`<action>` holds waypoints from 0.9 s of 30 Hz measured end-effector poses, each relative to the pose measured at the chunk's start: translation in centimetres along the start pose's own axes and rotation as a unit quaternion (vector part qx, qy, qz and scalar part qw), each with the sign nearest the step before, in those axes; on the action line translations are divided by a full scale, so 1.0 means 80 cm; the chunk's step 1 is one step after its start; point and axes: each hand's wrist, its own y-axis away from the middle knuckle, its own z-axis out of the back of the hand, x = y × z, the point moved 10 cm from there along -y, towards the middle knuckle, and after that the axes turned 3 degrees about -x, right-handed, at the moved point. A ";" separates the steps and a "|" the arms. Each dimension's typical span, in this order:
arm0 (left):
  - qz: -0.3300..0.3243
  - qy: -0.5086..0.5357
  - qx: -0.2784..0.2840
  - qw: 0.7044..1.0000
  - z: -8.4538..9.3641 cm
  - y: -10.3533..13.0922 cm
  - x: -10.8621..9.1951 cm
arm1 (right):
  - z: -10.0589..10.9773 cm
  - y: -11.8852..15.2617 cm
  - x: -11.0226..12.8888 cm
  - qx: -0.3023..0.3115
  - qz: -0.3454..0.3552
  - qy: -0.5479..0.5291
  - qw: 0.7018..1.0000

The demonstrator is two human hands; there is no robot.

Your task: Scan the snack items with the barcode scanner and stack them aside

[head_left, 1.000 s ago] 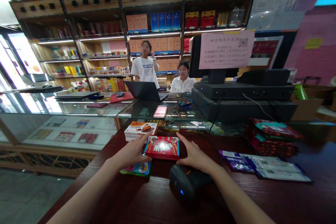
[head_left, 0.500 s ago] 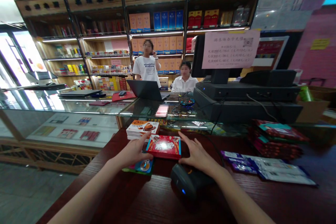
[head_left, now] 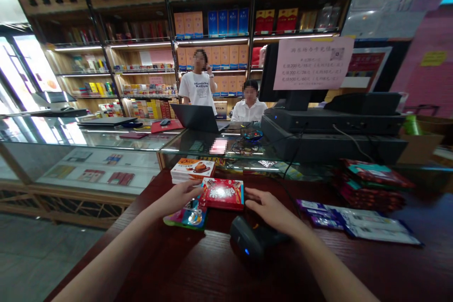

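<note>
A red box (head_left: pixel 223 194) with blue edges lies flat on the dark wooden counter, between my two hands. My left hand (head_left: pixel 181 197) reaches to its left end, fingers stretched out; whether they touch it I cannot tell. At the right end is my right hand (head_left: pixel 267 207), fingers extended close to the box's side and not wrapped round it. Partly under the red box and my left hand lies a colourful blue-green packet (head_left: pixel 189 216). White-and-orange boxes (head_left: pixel 193 170) are stacked just behind. A black handheld barcode scanner (head_left: pixel 246 238) rests in front of my right hand.
Purple-and-white packets (head_left: pixel 371 226) and a pile of dark red bags (head_left: pixel 375 184) are at the right. Beyond the counter stand a laptop (head_left: pixel 198 118), a monitor with a pink notice (head_left: pixel 313 63), and two people (head_left: pixel 198 87) behind the glass display case (head_left: pixel 92 170).
Both hands' fingers have lowered and come closer together, with thumbs less spread. The red box stays in nearly the same place, and more of the packet beneath shows.
</note>
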 end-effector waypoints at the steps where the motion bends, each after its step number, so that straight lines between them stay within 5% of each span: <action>1: -0.010 -0.009 -0.001 1.000 0.001 0.000 -0.005 | -0.002 0.000 0.004 0.002 0.001 -0.006 1.000; 27: 0.056 -0.033 -0.007 0.998 -0.002 -0.003 -0.003 | -0.016 0.007 0.006 0.006 -0.019 -0.039 0.999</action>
